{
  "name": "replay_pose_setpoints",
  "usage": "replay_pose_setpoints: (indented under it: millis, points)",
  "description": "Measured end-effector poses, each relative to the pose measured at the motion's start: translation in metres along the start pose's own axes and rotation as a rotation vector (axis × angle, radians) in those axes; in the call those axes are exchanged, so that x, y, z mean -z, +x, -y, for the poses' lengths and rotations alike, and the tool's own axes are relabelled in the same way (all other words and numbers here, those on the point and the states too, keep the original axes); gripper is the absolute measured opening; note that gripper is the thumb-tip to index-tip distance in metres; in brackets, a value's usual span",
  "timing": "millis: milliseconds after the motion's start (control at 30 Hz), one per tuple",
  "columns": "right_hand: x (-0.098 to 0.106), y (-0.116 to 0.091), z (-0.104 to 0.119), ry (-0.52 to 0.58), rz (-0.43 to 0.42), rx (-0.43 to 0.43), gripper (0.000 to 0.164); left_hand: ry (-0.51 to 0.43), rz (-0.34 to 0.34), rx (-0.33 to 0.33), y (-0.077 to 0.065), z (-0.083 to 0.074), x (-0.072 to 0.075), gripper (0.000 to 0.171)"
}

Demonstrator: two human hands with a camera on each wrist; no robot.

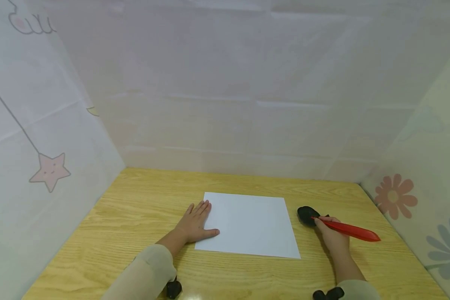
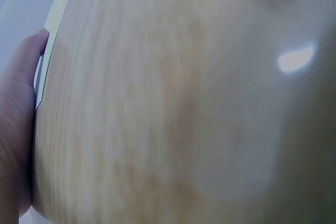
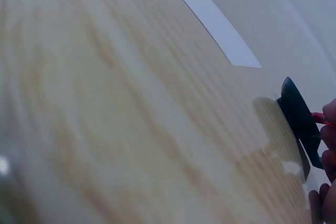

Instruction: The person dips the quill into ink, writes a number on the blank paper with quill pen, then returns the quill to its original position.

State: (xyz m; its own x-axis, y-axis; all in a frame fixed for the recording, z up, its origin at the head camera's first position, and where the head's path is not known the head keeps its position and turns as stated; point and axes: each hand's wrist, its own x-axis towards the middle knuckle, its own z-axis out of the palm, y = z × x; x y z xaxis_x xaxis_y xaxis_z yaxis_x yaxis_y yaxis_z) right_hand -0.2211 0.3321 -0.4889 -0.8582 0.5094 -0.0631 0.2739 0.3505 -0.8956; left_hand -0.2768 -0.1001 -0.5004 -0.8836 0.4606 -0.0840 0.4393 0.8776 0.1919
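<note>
A blank white sheet of paper (image 1: pixel 251 225) lies on the wooden table. My left hand (image 1: pixel 196 223) rests flat on its left edge, fingers spread and straight. In the left wrist view only part of that hand (image 2: pixel 18 93) shows, beside the paper's edge. To the right of the sheet, my right hand (image 1: pixel 333 239) pinches a red quill pen (image 1: pixel 354 231) between thumb and fingers, its feather end pointing right. The pen's tip is at a small black dish (image 1: pixel 307 216). In the right wrist view the dish (image 3: pixel 299 119) stands beside the fingertips; its contents are hidden.
The yellow wood-grain table (image 1: pixel 135 208) meets a pale cloth wall (image 1: pixel 247 104) at the back. Printed cloth also hangs at both sides, with a pink star (image 1: pixel 50 171) at left and flowers (image 1: pixel 395 196) at right.
</note>
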Motion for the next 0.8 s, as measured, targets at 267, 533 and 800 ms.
replay_pose_setpoints:
  millis: [267,533,800]
  points:
    - [-0.0009,-0.0007,-0.0002,-0.022,0.004,-0.002,0.026,0.016,-0.001,0.007,-0.0005,-0.0016,0.0023,0.102]
    - [-0.0018,0.0013,-0.0015,-0.023,0.007,0.0,0.028,0.021,-0.007,0.007,-0.0004,-0.0014,0.0027,0.103]
    - [-0.0007,0.0004,0.0,-0.001,-0.011,-0.026,0.033,0.024,-0.01,0.004,-0.0011,-0.002,0.0021,0.102]
